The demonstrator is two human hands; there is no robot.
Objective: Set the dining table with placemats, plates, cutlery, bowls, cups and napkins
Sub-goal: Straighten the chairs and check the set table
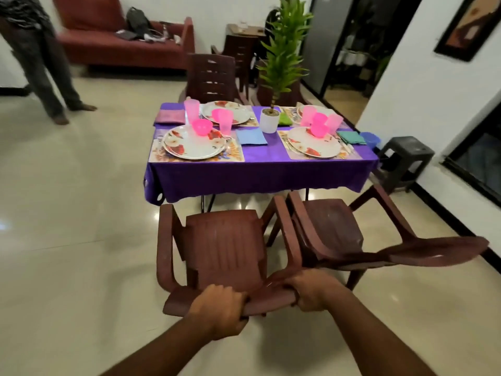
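Brown plastic chair fills the lower centre of the frame, its top back edge gripped by both hands: the left hand and the right hand each curl their fingers over that edge. A second chair stands just beside it to the right, armrests nearly touching. Beyond them, in the centre of the frame, the counter under a purple cloth carries placemats, flowered plates, pink cups, bowls and napkins. Open tiled floor spreads across the left; a dark stool crowds the counter's right corner.
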